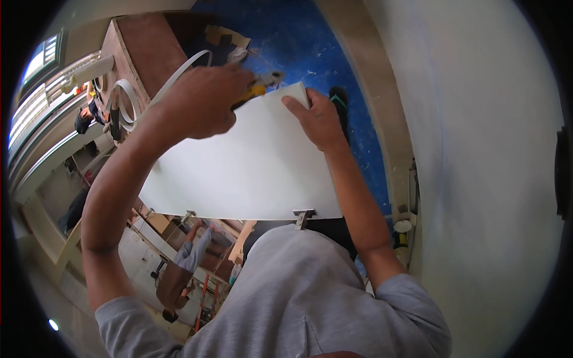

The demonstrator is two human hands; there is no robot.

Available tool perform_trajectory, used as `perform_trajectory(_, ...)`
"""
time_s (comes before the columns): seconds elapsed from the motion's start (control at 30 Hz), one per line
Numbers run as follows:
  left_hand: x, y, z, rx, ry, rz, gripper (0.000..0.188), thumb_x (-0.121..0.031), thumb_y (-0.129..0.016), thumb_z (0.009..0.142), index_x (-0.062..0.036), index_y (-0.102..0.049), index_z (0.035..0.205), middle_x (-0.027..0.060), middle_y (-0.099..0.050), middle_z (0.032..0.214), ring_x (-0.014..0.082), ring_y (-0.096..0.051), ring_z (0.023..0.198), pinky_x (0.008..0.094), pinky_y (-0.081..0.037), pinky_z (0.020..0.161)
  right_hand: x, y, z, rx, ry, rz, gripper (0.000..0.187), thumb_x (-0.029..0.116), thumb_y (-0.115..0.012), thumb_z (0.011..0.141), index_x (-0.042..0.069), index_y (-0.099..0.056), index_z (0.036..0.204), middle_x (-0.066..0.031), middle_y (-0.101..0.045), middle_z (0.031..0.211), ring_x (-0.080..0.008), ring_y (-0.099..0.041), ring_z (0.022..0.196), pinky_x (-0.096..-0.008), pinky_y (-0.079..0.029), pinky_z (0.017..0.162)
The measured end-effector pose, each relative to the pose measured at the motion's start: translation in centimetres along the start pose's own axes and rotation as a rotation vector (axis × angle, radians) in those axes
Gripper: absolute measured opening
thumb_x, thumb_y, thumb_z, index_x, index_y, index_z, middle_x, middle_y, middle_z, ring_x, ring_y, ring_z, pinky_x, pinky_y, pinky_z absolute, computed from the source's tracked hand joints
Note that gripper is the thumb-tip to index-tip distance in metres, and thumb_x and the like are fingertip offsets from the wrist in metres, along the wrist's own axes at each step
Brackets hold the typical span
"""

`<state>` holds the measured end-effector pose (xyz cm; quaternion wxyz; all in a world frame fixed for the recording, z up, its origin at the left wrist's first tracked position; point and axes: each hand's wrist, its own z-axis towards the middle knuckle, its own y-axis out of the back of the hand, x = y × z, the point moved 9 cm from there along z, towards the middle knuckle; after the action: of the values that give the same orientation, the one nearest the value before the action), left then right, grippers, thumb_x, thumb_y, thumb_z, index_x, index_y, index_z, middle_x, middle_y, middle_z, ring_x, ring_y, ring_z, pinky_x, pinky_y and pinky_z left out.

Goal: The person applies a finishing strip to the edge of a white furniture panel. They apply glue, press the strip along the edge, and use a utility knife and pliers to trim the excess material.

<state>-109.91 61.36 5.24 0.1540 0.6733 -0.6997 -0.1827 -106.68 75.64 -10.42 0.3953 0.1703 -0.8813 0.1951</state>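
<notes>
The left hand (200, 98) is gripping a yellow-handled cutting tool (258, 86), fingers clenched around the handle, and is holding its tip at the far edge of a white panel (245, 167). The right hand (319, 119) is pressing on the panel's far right corner, fingers curled over the edge. A white edging strip (179, 71) is trailing behind the left hand toward a brown wooden board (146, 51). Two metal clamps (303, 216) are sitting on the panel's near edge.

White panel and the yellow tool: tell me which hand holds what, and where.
The left hand grips the yellow-handled tool by its handle, at the white panel's far edge. The right hand holds the panel's far right corner.
</notes>
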Motion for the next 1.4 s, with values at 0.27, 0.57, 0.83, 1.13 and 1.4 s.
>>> perform_trajectory(0.27, 3.2, 1.8, -0.8, -0.211, 0.036, -0.208, 0.071, -0.001, -0.067, 0.072, -0.0069, -0.059, 0.142, 0.0185, -0.065, 0.133, 0.0386, -0.065, 0.117, 0.0461, -0.050, 0.105, 3.4, 0.6, -0.2, -0.241, 0.310, -0.214, 0.034, 0.027, -0.079, 0.091, -0.002, -0.072, 0.106, -0.0154, -0.075, 0.101, -0.0221, -0.072, 0.092, -0.0340, -0.056, 0.079)
perform_trajectory(0.57, 13.2, -4.3, -8.7, -0.433, 0.113, -0.741, 0.078, -0.007, -0.067, 0.071, -0.0093, -0.054, 0.148, 0.0094, -0.065, 0.110, 0.0191, -0.062, 0.091, 0.0313, -0.051, 0.088, 2.9, 5.8, 4.1, -0.119, 0.259, 0.044, 0.025, 0.025, -0.077, 0.095, 0.002, -0.075, 0.103, -0.0088, -0.076, 0.093, -0.0172, -0.072, 0.085, -0.0297, -0.057, 0.077)
perform_trajectory(0.83, 20.8, -16.0, -14.2, -0.611, 0.370, -1.026, 0.084, -0.022, -0.070, 0.073, -0.0037, -0.048, 0.152, 0.0038, -0.060, 0.121, 0.0118, -0.053, 0.088, 0.0246, -0.044, 0.080, 1.8, 4.2, 2.6, 0.031, 0.170, 0.123, 0.039, 0.037, -0.057, 0.108, 0.003, -0.070, 0.119, -0.0074, -0.073, 0.112, -0.0166, -0.069, 0.098, -0.0311, -0.057, 0.085)
perform_trajectory(1.13, 21.1, -24.9, -15.5, -0.789, 0.494, -1.286, 0.085, 0.001, -0.066, 0.072, -0.0027, -0.043, 0.154, 0.0063, -0.058, 0.137, 0.0085, -0.052, 0.089, 0.0233, -0.045, 0.078, 2.8, 2.0, 3.9, 0.447, 0.241, 0.083, 0.027, 0.020, -0.075, 0.095, 0.006, -0.075, 0.119, -0.0034, -0.068, 0.115, -0.0129, -0.063, 0.100, -0.0298, -0.053, 0.089)
perform_trajectory(1.4, 21.1, -26.6, -14.3, -0.808, 0.484, -1.393, 0.087, 0.003, -0.067, 0.074, -0.0043, -0.040, 0.157, 0.0093, -0.055, 0.144, 0.0093, -0.055, 0.089, 0.0245, -0.049, 0.080, 3.3, 3.0, 7.5, 0.565, 0.428, 0.275, 0.017, 0.004, -0.078, 0.088, 0.009, -0.078, 0.105, -0.0052, -0.069, 0.105, -0.0188, -0.067, 0.103, -0.0353, -0.056, 0.091)
